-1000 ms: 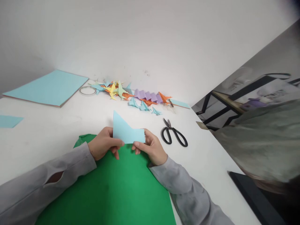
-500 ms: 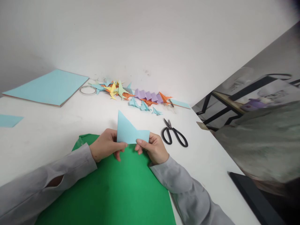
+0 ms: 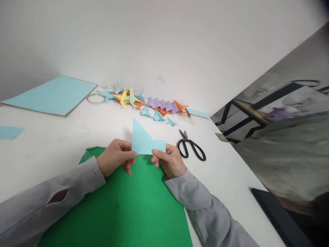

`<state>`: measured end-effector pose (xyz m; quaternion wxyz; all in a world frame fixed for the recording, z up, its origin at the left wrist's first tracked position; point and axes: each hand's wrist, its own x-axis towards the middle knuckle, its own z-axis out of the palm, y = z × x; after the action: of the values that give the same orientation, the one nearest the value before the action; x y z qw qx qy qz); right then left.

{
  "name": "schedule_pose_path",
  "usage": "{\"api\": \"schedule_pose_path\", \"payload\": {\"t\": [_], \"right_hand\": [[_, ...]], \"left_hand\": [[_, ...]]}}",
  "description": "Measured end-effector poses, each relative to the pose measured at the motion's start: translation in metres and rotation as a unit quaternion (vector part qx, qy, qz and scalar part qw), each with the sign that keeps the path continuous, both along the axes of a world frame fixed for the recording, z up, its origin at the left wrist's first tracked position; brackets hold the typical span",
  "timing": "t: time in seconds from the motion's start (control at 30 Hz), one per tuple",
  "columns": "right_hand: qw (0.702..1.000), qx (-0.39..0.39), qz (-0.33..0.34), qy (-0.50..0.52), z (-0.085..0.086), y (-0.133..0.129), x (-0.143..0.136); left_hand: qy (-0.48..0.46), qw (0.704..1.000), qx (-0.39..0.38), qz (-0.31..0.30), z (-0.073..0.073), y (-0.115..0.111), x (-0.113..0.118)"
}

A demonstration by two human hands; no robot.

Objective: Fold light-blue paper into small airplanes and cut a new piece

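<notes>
A folded light blue paper [image 3: 144, 141], with a tall point at its left and a lower rectangular part at its right, is held up above the green sheet [image 3: 123, 206]. My left hand [image 3: 115, 157] pinches its lower left corner between thumb and fingers. At the right end, my right hand [image 3: 171, 160] grips it with the thumb on the front and the fingers behind. Black-handled scissors [image 3: 190, 145] lie on the white table to the right of my right hand, blades slightly apart.
Folded paper figures [image 3: 128, 98] in several colours and a pleated purple strip [image 3: 161, 104] lie along the wall. A light blue paper stack [image 3: 55, 96] and a tape ring [image 3: 96, 98] are at the back left. A dark flat object [image 3: 277, 216] sits at the right edge.
The folded blue paper has shifted slightly up and to the right. My right hand has moved a little with it, and my left hand still holds the lower left corner.
</notes>
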<state>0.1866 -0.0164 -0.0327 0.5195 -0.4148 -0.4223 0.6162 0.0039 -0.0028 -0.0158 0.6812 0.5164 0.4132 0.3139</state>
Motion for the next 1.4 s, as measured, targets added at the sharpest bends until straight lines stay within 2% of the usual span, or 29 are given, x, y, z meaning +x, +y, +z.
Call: {"api": "schedule_pose_path", "payload": {"t": [0.13, 0.33, 0.4, 0.47, 0.53, 0.6, 0.7, 0.83, 0.93, 1.03, 1.13, 1.3, 1.4], "right_hand": [[1.000, -0.016, -0.012, 0.013, 0.001, 0.002, 0.001], [0.992, -0.059, -0.081, 0.072, 0.002, 0.010, 0.012], [0.993, -0.058, -0.073, 0.065, 0.002, 0.011, 0.012], [0.996, -0.046, -0.060, 0.046, 0.003, 0.011, 0.010], [0.997, -0.038, -0.053, 0.032, 0.005, 0.009, 0.007], [0.998, -0.041, -0.046, 0.026, 0.006, 0.008, 0.006], [0.999, -0.041, -0.024, 0.013, 0.007, 0.007, 0.006], [1.000, -0.023, 0.006, -0.004, 0.006, 0.005, 0.006], [0.999, 0.033, -0.014, -0.023, 0.002, 0.003, 0.005], [0.995, 0.087, -0.030, -0.036, -0.002, 0.001, 0.003], [0.995, 0.095, -0.017, -0.032, -0.006, 0.000, 0.003], [0.995, 0.081, -0.002, -0.054, -0.011, -0.001, 0.006], [0.997, 0.053, -0.029, -0.048, -0.010, -0.002, 0.005]], "left_hand": [[-0.008, 1.000, -0.009, 0.005, -0.001, 0.001, 0.000], [-0.031, 0.998, -0.032, 0.044, 0.002, 0.003, 0.001], [-0.005, 0.997, 0.031, 0.070, 0.003, 0.003, 0.001], [0.039, 0.981, 0.157, 0.110, 0.001, 0.001, 0.001], [0.085, 0.941, 0.300, 0.132, -0.001, 0.000, 0.000], [0.122, 0.898, 0.405, 0.120, -0.004, 0.000, -0.001], [0.147, 0.868, 0.466, 0.093, -0.007, 0.002, -0.002], [0.125, 0.883, 0.443, 0.097, -0.002, 0.001, -0.002], [0.087, 0.905, 0.402, 0.110, 0.006, -0.002, -0.001], [0.047, 0.935, 0.323, 0.140, 0.010, -0.006, 0.001], [0.017, 0.962, 0.225, 0.156, 0.010, -0.007, 0.003], [-0.007, 0.983, 0.146, 0.114, 0.006, -0.005, 0.004], [-0.003, 0.991, 0.117, 0.071, 0.004, -0.005, 0.003]]}}
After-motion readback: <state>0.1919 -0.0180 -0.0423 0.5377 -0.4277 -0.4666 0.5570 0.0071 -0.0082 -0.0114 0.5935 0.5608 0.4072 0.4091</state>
